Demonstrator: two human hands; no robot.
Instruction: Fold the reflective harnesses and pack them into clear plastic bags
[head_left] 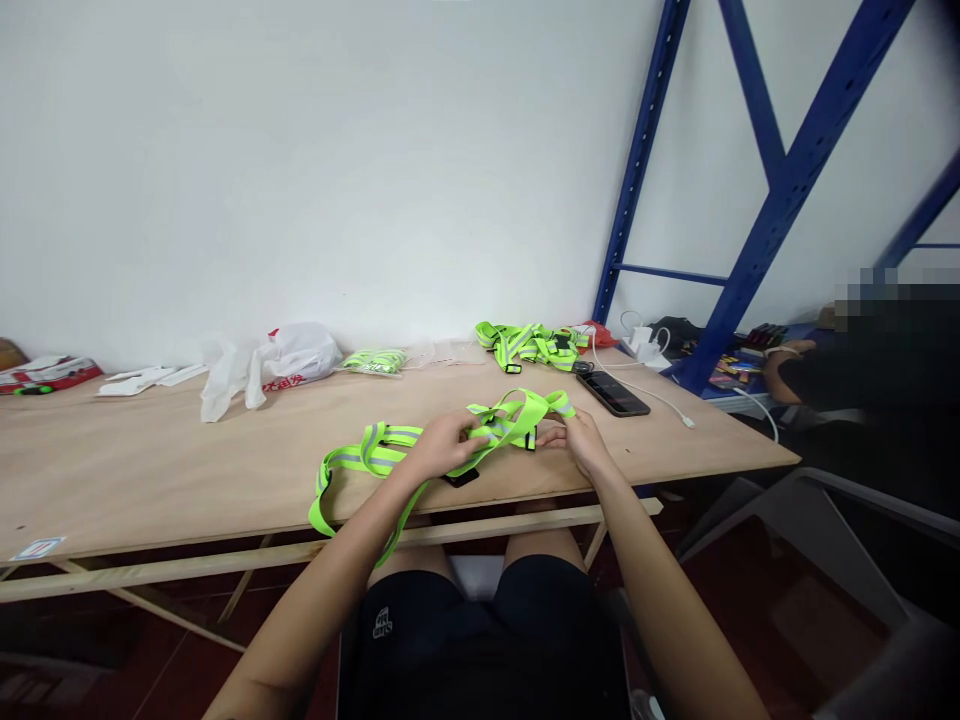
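Both hands were on the neon reflective strap vest (450,432) at the near edge of the plywood table (187,460). The left hand (448,447) had closed around the bunched middle, probably to pin it, while the right hand (578,440) pinched a strap end by the black buckle (530,438), looked like to keep it taut. One loop dangled off the edge.

Neon-yellow reflective strap vest (390,450), seemingly tangled, overhanging table edge.
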